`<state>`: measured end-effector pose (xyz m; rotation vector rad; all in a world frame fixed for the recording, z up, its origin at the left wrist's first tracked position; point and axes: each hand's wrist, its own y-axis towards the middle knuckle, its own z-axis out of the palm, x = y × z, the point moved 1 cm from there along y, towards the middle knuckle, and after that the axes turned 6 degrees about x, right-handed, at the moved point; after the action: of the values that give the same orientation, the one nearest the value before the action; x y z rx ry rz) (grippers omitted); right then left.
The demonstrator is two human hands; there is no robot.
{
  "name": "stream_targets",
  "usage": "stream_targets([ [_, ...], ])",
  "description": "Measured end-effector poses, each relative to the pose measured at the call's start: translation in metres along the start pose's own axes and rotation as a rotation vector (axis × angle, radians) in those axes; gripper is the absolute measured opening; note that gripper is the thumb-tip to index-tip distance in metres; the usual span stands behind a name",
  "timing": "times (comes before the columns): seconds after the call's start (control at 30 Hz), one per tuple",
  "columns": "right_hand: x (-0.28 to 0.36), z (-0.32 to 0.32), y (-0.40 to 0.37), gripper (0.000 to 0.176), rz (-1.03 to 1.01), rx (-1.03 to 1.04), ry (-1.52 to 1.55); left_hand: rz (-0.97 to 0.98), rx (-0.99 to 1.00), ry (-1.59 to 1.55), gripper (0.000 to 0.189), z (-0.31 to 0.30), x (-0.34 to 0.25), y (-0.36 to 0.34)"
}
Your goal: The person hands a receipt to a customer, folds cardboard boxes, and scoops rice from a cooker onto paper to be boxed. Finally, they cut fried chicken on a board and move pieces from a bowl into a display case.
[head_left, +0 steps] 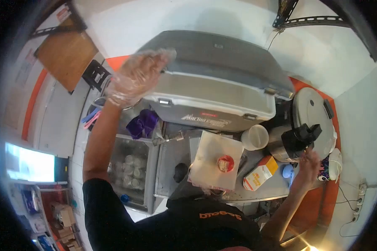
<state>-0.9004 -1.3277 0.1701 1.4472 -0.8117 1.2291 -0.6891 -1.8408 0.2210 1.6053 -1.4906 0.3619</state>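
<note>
My left hand (140,77), in a clear plastic glove, is at the left end of the grey cooler lid (222,50), its fingers bent over the edge. The lid stands raised above the grey-and-white cooler box (205,115). My right hand (308,169) is bare, just below the black latch (301,137) on the side of a round steel pot (276,146); its fingers are partly blurred against it. Nearer me, a red-and-white round food portion (225,163) lies on a sheet of wrapping paper (207,150).
A clear plastic tub (255,138) and a yellow-and-white carton (260,173) stand right of the paper. Left of it are a purple cloth (142,124) and a glass-topped chest (132,173) with several lidded cups inside. The pot's round grey lid (316,115) tilts at the right wall.
</note>
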Motion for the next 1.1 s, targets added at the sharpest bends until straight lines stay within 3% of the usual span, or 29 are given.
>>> stream_targets([
  [0.1,-0.038,0.009,-0.046,0.041,0.254,-0.073,-0.03,-0.133,-0.102,0.153,0.046,-0.001,0.032,0.034],
  [0.17,-0.054,0.015,-0.073,0.039,0.358,-0.108,-0.044,-0.301,-0.182,-0.604,0.036,-0.008,0.05,0.054],
  [0.23,-0.066,0.021,-0.094,0.036,0.584,-0.13,-0.136,-0.292,-0.222,-0.503,0.04,-0.002,0.059,0.068],
  [0.33,-0.072,0.037,-0.099,0.04,0.72,-0.079,-0.194,-0.298,-0.275,-0.395,0.044,0.017,0.057,0.064],
  [0.4,-0.091,0.047,-0.092,0.039,0.656,-0.031,-0.336,-0.285,-0.268,-0.424,0.045,0.021,0.056,0.054],
  [0.47,-0.107,0.062,-0.079,0.044,0.688,0.016,-0.221,-0.282,-0.125,-0.412,0.045,0.014,0.051,0.042],
  [0.5,-0.133,0.061,-0.073,0.054,0.648,0.119,-0.126,-0.243,-0.079,-0.32,0.047,0.011,0.045,0.035],
  [0.57,-0.127,0.108,-0.04,0.072,0.651,0.076,0.118,-0.272,-0.118,-0.422,0.05,0.013,0.027,0.032],
  [0.6,-0.128,0.119,-0.028,0.073,0.604,0.062,0.366,-0.321,-0.17,-0.482,0.053,0.01,0.021,0.031],
  [0.67,-0.1,0.148,0.004,0.069,0.583,0.03,0.381,-0.325,-0.153,-0.594,0.058,-0.015,0.013,0.038],
  [0.77,-0.086,0.161,0.023,0.067,0.509,0.178,0.297,-0.327,-0.135,-0.613,0.057,-0.027,0.017,0.036],
  [0.83,-0.099,0.148,0.02,0.067,0.463,0.163,0.223,-0.204,-0.136,-0.272,0.043,-0.039,0.019,0.039],
  [0.87,-0.121,0.133,0.017,0.067,0.46,0.161,0.226,-0.201,-0.139,-0.27,0.043,-0.042,0.017,0.038],
  [0.93,-0.186,0.099,-0.011,0.083,0.345,0.331,-0.06,-0.248,-0.069,-0.308,0.043,-0.044,0.004,0.027],
  [0.97,-0.207,0.093,-0.036,0.089,0.299,0.451,-0.37,-0.332,-0.093,-0.544,0.044,-0.045,-0.01,0.023],
  [1.0,-0.222,0.086,-0.062,0.096,0.24,0.562,-0.681,-0.328,-0.096,-0.541,0.044,-0.045,-0.021,0.014],
  [1.07,-0.234,0.094,-0.116,0.101,0.212,0.69,-1.015,-0.305,-0.049,-0.815,0.046,-0.046,-0.035,0.001],
  [1.1,-0.233,0.098,-0.129,0.101,0.211,0.681,-1.014,-0.295,0.16,-0.708,0.044,-0.077,-0.045,0.013],
])
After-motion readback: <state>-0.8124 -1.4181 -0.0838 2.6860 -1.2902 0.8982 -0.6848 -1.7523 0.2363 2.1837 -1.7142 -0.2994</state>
